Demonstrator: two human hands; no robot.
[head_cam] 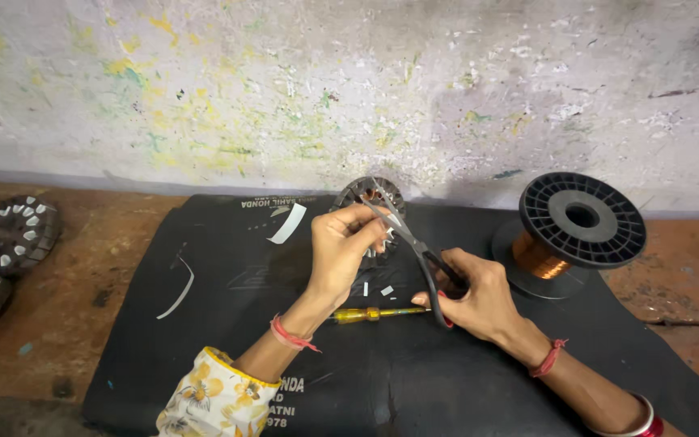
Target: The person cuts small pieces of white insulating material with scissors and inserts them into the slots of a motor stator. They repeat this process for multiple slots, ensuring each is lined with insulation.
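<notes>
My left hand [341,247] grips a round metal stator [370,198] with copper windings, holding it tilted above a black mat [228,324]. In my right hand [479,295] are black-handled scissors [406,235], blades open and pointing up-left at the stator's rim. Small white paper scraps [386,290] lie on the mat below the hands. A yellow-handled screwdriver [370,314] rests on the mat between my wrists.
A black spool of copper wire [576,231] stands at the right on the mat. White paper strips [287,224] lie on the mat's left part. Two more stators [14,235] sit on the brown floor at far left. A stained wall rises behind.
</notes>
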